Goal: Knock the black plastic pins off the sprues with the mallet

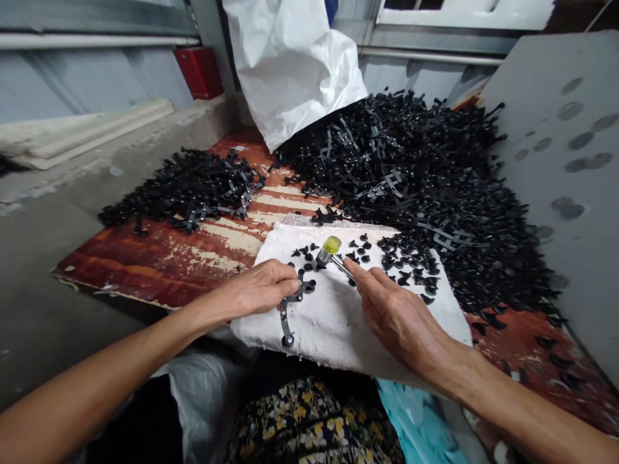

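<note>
My left hand (264,287) is closed on a black plastic strip (289,308) of joined small parts and presses it against a white foam slab (338,322). My right hand (391,309) pinches a thin metal tool with a yellow-green head (332,245); its head rests near the strip's upper end. Several small loose black pieces (360,248) lie scattered over the slab just beyond the tool.
A large heap of black plastic parts (416,174) fills the right of a worn red board (159,258), with a smaller heap (188,187) at left. A white sack (290,71) stands behind. A grey panel (570,193) leans at right. Floral fabric (309,419) lies below.
</note>
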The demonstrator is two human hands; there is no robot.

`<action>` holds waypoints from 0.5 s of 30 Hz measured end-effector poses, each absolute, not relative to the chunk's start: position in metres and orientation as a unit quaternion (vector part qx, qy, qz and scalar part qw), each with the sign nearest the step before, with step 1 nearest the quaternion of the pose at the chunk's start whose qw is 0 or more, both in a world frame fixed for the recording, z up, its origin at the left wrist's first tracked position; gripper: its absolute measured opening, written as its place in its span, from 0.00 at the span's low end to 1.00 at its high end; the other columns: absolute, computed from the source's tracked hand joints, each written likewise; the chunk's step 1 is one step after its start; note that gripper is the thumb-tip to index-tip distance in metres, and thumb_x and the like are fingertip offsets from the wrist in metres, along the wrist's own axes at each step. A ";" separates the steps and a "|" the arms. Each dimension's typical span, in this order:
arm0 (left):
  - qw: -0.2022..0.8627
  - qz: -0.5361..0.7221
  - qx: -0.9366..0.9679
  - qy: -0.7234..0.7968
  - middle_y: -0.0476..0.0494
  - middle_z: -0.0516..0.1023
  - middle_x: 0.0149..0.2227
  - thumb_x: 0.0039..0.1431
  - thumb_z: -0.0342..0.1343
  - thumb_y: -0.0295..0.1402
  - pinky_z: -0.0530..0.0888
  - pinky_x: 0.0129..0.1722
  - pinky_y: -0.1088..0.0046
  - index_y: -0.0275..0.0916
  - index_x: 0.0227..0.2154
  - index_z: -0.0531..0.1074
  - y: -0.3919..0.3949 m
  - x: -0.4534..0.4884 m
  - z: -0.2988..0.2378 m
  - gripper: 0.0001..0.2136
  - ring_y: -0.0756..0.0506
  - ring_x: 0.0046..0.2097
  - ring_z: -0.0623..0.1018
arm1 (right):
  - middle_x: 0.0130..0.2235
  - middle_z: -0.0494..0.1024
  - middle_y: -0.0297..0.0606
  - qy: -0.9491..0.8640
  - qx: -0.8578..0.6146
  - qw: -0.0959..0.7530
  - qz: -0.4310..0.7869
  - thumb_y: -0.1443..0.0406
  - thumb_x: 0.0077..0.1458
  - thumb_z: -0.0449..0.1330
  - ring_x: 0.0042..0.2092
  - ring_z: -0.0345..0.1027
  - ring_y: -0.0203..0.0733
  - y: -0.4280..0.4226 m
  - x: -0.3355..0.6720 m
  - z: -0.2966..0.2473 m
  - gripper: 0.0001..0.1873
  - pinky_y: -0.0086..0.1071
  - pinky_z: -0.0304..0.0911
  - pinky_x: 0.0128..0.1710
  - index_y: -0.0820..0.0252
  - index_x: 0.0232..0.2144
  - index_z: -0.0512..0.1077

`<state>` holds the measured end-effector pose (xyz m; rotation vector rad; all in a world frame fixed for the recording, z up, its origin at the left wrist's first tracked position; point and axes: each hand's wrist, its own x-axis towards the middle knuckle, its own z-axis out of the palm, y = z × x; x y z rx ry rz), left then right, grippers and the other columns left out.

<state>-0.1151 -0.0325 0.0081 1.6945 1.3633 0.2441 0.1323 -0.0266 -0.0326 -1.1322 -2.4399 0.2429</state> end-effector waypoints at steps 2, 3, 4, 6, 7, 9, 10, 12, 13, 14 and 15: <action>0.441 0.104 0.689 0.566 0.54 0.57 0.19 0.56 0.47 0.40 0.53 0.21 0.76 0.40 0.19 0.58 -0.028 -0.115 0.008 0.14 0.52 0.23 0.57 | 0.36 0.75 0.41 -0.880 -0.417 0.213 0.080 0.75 0.57 0.48 0.27 0.70 0.40 -0.026 0.131 -0.032 0.33 0.34 0.70 0.27 0.53 0.64 0.59; 0.433 0.102 0.689 0.572 0.54 0.57 0.18 0.56 0.47 0.40 0.53 0.21 0.76 0.40 0.19 0.58 -0.027 -0.115 0.009 0.14 0.52 0.23 0.57 | 0.37 0.75 0.42 -0.880 -0.420 0.208 0.075 0.75 0.57 0.48 0.27 0.70 0.40 -0.025 0.130 -0.031 0.33 0.34 0.70 0.27 0.53 0.64 0.59; 0.428 0.099 0.689 0.577 0.54 0.57 0.18 0.56 0.47 0.40 0.53 0.21 0.76 0.40 0.19 0.58 -0.026 -0.115 0.009 0.14 0.52 0.23 0.57 | 0.37 0.75 0.42 -0.882 -0.421 0.198 0.071 0.75 0.56 0.48 0.27 0.69 0.40 -0.025 0.129 -0.031 0.34 0.34 0.70 0.27 0.54 0.64 0.58; 0.428 0.098 0.689 0.576 0.54 0.57 0.18 0.56 0.47 0.41 0.53 0.21 0.77 0.40 0.18 0.57 -0.026 -0.116 0.009 0.15 0.52 0.22 0.57 | 0.38 0.74 0.42 -0.889 -0.419 0.171 0.068 0.76 0.55 0.48 0.27 0.68 0.39 -0.023 0.126 -0.030 0.35 0.33 0.69 0.27 0.54 0.65 0.56; 0.436 0.100 0.689 0.570 0.54 0.56 0.18 0.56 0.47 0.42 0.53 0.21 0.77 0.40 0.18 0.57 -0.027 -0.117 0.009 0.15 0.53 0.22 0.57 | 0.39 0.74 0.41 -0.893 -0.417 0.158 0.068 0.76 0.55 0.48 0.27 0.67 0.38 -0.023 0.126 -0.029 0.36 0.32 0.68 0.26 0.53 0.65 0.55; 0.462 0.106 0.684 0.554 0.54 0.56 0.19 0.56 0.47 0.44 0.54 0.21 0.77 0.40 0.19 0.57 -0.029 -0.119 0.008 0.16 0.53 0.22 0.57 | 0.40 0.73 0.40 -0.897 -0.413 0.142 0.070 0.77 0.53 0.48 0.26 0.65 0.36 -0.024 0.126 -0.025 0.38 0.30 0.66 0.24 0.53 0.65 0.54; 0.473 0.108 0.680 0.550 0.54 0.56 0.19 0.55 0.47 0.45 0.54 0.21 0.78 0.40 0.19 0.57 -0.030 -0.120 0.008 0.17 0.53 0.23 0.57 | 0.39 0.73 0.40 -0.900 -0.408 0.136 0.073 0.77 0.52 0.48 0.25 0.64 0.35 -0.025 0.127 -0.023 0.39 0.30 0.65 0.24 0.53 0.65 0.54; 0.481 0.110 0.670 0.555 0.54 0.56 0.19 0.54 0.48 0.46 0.54 0.20 0.78 0.40 0.19 0.58 -0.031 -0.121 0.008 0.17 0.53 0.23 0.57 | 0.38 0.72 0.39 -0.910 -0.387 0.123 0.085 0.78 0.50 0.47 0.24 0.63 0.34 -0.028 0.129 -0.017 0.39 0.28 0.63 0.22 0.56 0.65 0.54; 0.479 0.112 0.665 0.562 0.54 0.56 0.19 0.54 0.48 0.46 0.54 0.20 0.78 0.40 0.19 0.58 -0.031 -0.121 0.009 0.17 0.53 0.23 0.57 | 0.37 0.71 0.38 -0.916 -0.373 0.116 0.090 0.79 0.49 0.47 0.23 0.62 0.33 -0.030 0.130 -0.015 0.40 0.27 0.62 0.21 0.58 0.65 0.53; 0.477 0.116 0.659 0.570 0.54 0.56 0.19 0.53 0.49 0.46 0.54 0.20 0.78 0.40 0.19 0.58 -0.031 -0.121 0.010 0.16 0.53 0.22 0.56 | 0.36 0.70 0.38 -0.922 -0.360 0.110 0.094 0.79 0.48 0.46 0.22 0.61 0.33 -0.032 0.130 -0.013 0.40 0.27 0.61 0.20 0.59 0.65 0.53; 0.476 0.121 0.654 0.576 0.55 0.55 0.19 0.52 0.50 0.46 0.53 0.20 0.78 0.40 0.18 0.58 -0.031 -0.121 0.012 0.16 0.53 0.22 0.56 | 0.35 0.70 0.38 -0.926 -0.350 0.107 0.097 0.79 0.48 0.46 0.21 0.59 0.32 -0.033 0.131 -0.012 0.41 0.27 0.60 0.20 0.60 0.65 0.53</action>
